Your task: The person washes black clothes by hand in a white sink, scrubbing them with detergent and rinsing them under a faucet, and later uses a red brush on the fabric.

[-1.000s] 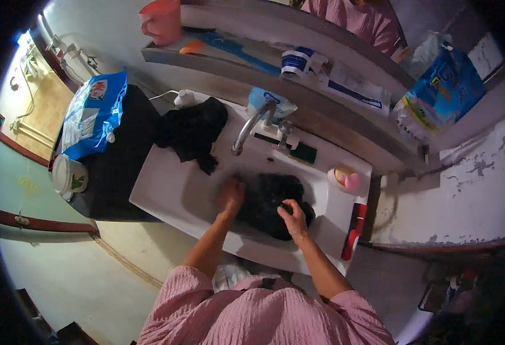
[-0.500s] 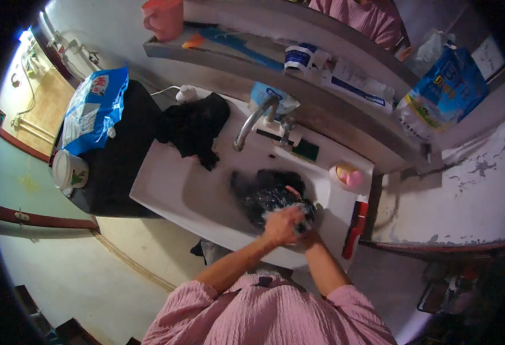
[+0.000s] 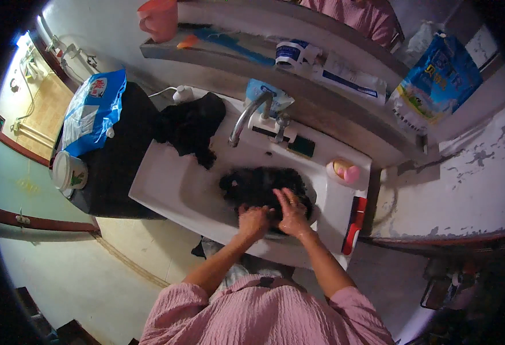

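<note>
A wet black cloth [image 3: 258,183] lies bunched in the basin of the white sink [image 3: 166,187]. At its near edge, my left hand [image 3: 254,223] has its fingers curled into the fabric. My right hand [image 3: 292,214] rests on the cloth's right part with fingers stretched out and apart. The two hands are close together, their fingertips partly hidden against the dark fabric. Above the basin stands the metal tap [image 3: 246,118]. A second black cloth [image 3: 192,126] is heaped on the sink's far left corner.
On the sink's right rim are a pink soap dish [image 3: 343,171], a green sponge [image 3: 302,146] and a red-and-black brush [image 3: 354,225]. To the left, a blue packet [image 3: 94,109] and white tub [image 3: 69,171] sit on a black surface. A shelf [image 3: 223,57] runs behind.
My hands were pressed together over a foamy, bunched part of the cloth. They have since moved apart, and the cloth lies more spread out and flatter in the basin.
</note>
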The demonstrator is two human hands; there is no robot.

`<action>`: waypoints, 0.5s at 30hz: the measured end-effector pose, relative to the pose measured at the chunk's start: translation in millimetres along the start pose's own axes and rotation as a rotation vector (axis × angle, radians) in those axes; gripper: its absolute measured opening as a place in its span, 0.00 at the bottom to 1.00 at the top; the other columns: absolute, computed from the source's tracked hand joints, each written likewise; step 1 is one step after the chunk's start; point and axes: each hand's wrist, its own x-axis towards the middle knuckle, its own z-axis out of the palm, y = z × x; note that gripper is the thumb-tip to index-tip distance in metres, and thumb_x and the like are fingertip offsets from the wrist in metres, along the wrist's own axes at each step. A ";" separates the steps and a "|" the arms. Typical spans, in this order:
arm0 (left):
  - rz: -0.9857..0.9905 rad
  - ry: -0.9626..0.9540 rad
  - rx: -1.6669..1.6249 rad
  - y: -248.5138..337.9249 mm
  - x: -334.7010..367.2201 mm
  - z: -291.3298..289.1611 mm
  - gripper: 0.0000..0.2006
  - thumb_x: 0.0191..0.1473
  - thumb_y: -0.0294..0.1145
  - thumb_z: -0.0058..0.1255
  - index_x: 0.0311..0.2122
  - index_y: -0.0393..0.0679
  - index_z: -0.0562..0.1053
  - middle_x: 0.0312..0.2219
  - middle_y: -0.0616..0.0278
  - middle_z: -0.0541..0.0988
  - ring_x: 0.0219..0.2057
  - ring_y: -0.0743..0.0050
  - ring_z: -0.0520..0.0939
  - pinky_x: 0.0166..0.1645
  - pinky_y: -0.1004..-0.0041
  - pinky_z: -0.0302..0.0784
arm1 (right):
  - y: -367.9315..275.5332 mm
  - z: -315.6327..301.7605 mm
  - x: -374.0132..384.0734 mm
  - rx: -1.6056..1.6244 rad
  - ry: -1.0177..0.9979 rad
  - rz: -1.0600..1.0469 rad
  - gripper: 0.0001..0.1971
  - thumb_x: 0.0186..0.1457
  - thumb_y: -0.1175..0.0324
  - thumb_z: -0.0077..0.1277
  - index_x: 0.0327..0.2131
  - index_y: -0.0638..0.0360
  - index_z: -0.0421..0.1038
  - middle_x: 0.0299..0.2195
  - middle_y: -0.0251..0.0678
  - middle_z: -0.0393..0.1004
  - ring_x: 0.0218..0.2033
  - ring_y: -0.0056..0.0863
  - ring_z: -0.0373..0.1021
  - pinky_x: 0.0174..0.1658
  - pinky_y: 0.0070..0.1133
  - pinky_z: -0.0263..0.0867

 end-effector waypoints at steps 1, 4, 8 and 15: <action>0.002 -0.062 -0.148 17.4 0.6 -18.3 0.08 0.47 0.37 0.44 0.30 0.48 0.72 0.31 0.57 0.74 0.38 0.59 0.72 0.45 0.60 0.61 | -6.7 3.6 -2.0 0.023 0.006 -0.115 0.35 0.36 0.65 0.58 0.52 0.47 0.55 0.54 0.39 0.52 0.53 0.39 0.52 0.52 0.33 0.52; 0.241 0.310 -0.391 33.1 11.9 -42.2 0.07 0.47 0.36 0.48 0.28 0.45 0.71 0.25 0.58 0.75 0.32 0.58 0.74 0.41 0.63 0.62 | 31.9 34.1 10.3 0.338 0.081 -0.244 0.23 0.43 0.67 0.50 0.47 0.53 0.62 0.46 0.38 0.64 0.48 0.33 0.61 0.49 0.28 0.57; 0.344 0.180 -0.734 -3.8 33.5 -79.8 0.28 0.37 0.41 0.59 0.44 0.42 0.64 0.41 0.54 0.68 0.43 0.54 0.68 0.48 0.64 0.62 | -0.2 -19.3 23.2 0.664 0.211 -0.021 0.12 0.47 0.75 0.39 0.37 0.63 0.68 0.33 0.35 0.71 0.37 0.25 0.66 0.43 0.19 0.61; 0.305 0.194 -0.567 -62.5 40.9 -19.8 0.35 0.37 0.44 0.61 0.50 0.39 0.63 0.47 0.55 0.65 0.50 0.59 0.64 0.54 0.65 0.59 | -57.9 -120.0 6.7 1.261 0.159 -0.003 0.17 0.44 0.79 0.44 0.42 0.64 0.65 0.38 0.34 0.71 0.42 0.25 0.66 0.48 0.20 0.59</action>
